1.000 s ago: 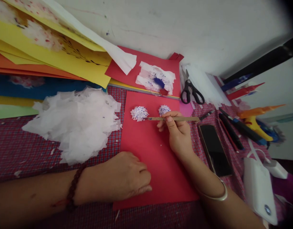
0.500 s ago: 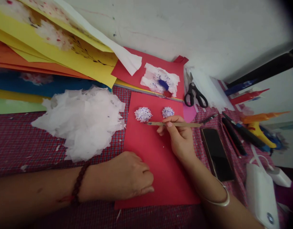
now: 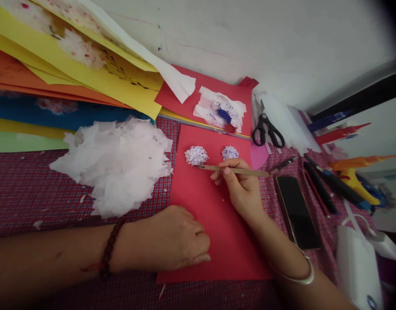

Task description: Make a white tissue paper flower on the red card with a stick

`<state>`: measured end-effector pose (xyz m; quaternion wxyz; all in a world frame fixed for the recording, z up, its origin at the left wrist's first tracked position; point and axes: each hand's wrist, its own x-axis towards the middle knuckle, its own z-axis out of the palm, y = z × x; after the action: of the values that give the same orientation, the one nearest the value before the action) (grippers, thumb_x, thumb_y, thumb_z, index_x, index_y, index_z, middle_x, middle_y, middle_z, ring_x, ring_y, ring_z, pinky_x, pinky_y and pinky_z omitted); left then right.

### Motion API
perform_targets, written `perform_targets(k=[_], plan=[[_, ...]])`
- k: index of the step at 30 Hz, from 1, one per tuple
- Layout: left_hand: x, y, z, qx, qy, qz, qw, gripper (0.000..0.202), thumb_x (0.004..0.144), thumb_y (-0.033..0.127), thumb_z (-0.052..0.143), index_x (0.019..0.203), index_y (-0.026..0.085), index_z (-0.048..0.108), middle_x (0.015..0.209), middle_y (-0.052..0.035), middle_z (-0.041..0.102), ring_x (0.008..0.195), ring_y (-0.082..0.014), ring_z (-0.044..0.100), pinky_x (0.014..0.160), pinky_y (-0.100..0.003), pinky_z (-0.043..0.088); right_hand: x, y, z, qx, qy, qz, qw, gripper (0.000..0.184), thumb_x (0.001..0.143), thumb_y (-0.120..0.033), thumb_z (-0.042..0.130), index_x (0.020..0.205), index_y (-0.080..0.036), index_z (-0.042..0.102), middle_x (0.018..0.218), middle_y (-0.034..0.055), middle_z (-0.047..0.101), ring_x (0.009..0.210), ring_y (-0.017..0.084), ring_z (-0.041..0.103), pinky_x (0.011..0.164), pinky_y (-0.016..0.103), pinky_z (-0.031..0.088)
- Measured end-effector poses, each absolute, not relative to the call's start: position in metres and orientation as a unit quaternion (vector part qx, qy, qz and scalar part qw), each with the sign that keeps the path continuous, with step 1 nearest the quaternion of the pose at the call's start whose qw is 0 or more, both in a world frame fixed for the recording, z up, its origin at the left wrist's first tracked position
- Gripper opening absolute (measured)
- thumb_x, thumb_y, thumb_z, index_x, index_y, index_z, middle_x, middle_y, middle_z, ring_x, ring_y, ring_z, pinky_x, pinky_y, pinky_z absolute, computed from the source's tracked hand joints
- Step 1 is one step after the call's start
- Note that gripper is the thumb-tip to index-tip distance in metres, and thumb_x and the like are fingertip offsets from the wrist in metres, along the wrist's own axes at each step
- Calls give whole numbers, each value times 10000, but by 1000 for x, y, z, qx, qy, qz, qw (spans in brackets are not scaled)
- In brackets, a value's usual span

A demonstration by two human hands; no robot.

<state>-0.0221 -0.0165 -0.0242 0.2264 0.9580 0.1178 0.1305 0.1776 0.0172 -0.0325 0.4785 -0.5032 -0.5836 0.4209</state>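
1. My left hand [image 3: 175,239], loosely fisted, on red sheet [image 3: 198,202].
2. My right hand [image 3: 239,187] pinches tan stick [image 3: 254,172] over sheet; long axis roughly left-right, dark tip pointing left.
3. Tip at near edge of left speckled puff [image 3: 196,154].

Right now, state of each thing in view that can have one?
right hand: pinching the stick
stick: held, dark tip at left tuft; contact unclear
left hand: fingers curled, on red sheet
red sheet: lying flat
left tuft: white, blue-speckled
right tuft: white, blue-speckled
white paper pile: loose heap
scissors: lying unheld; blade opening unclear
phone: screen dark
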Motion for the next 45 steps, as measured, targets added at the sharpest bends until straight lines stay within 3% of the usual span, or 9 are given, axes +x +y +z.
perform_targets(k=[13,21,30,37,41,45], plan=[[-22,-16,-23,958,118,125,229,248,921,333,630,733,192,548,696,20,662,572,-144,545,545,-323,368,183,19,-35,-490,-500,464,543,78,924,-280,544,897,-227,595,614,-38,638,578,134,610,629,293,501],[-22,-16,-23,960,118,122,222,294,940,404,586,733,198,555,679,23,654,557,-154,536,533,-328,352,184,23,-32,-486,-470,506,536,121,903,-269,508,861,-229,614,544,-47,574,506,126,548,539,267,454],[-21,-16,-22,960,121,110,225,261,922,372,619,735,197,565,690,29,666,564,-154,551,530,-337,356,188,23,-36,-471,-469,556,499,138,807,-312,734,906,-221,701,727,-7,720,588,112,619,574,255,520],[-22,-17,-26,961,121,119,220,254,920,363,626,737,195,569,684,28,670,550,-148,546,530,-330,357,185,17,-37,-497,-551,460,487,142,908,-298,632,898,-240,761,783,1,730,602,84,620,613,230,516],[-22,-18,-26,959,123,132,220,249,910,356,642,735,192,574,671,27,669,540,-143,542,525,-322,359,182,13,-35,-488,-572,452,479,165,935,-270,586,1022,-267,726,813,-5,735,624,94,632,615,241,528],[-22,-18,-25,958,124,130,222,248,908,354,642,732,191,580,667,30,668,538,-145,547,525,-334,367,179,12,-31,-485,-579,451,476,134,941,-233,557,964,-248,688,828,-6,730,641,96,638,623,243,537]])
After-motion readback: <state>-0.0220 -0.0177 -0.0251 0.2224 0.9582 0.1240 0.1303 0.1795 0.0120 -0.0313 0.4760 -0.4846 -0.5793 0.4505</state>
